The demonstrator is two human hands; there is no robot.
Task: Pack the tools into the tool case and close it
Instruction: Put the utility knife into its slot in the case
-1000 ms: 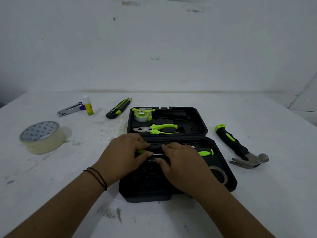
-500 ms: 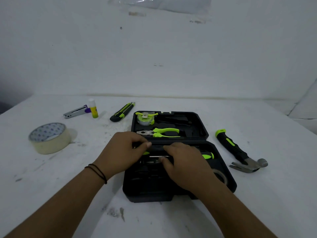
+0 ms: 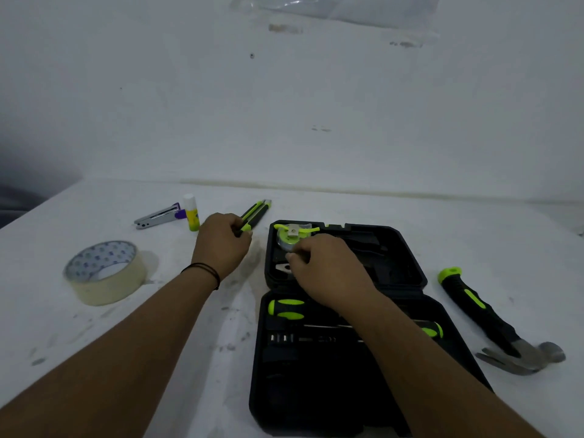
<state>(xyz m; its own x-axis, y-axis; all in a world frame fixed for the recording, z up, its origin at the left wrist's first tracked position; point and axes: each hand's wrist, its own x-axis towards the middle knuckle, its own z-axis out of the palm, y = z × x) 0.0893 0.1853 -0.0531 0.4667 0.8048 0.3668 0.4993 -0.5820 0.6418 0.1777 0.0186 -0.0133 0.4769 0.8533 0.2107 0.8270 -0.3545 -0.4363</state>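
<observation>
A black tool case (image 3: 407, 270) lies open on the white table. Its far half holds a green tape measure (image 3: 292, 235); the pliers (image 3: 283, 267) there are mostly hidden under my right hand (image 3: 328, 268), which is closed over them. The near half holds two green-handled screwdrivers (image 3: 286, 308) and a row of bits. My left hand (image 3: 221, 243) grips the near end of a black and green utility knife (image 3: 256, 213) lying left of the case. A claw hammer (image 3: 483, 320) with a black and green handle lies right of the case.
A roll of beige tape (image 3: 104, 271) sits at the left. Behind it stand a glue stick (image 3: 191, 212) and a metal stapler-like tool (image 3: 158, 214). A white wall rises behind the table.
Both hands left the screwdrivers in the near half. The left hand reached out left to the utility knife and closed on it; the right hand moved forward onto the pliers.
</observation>
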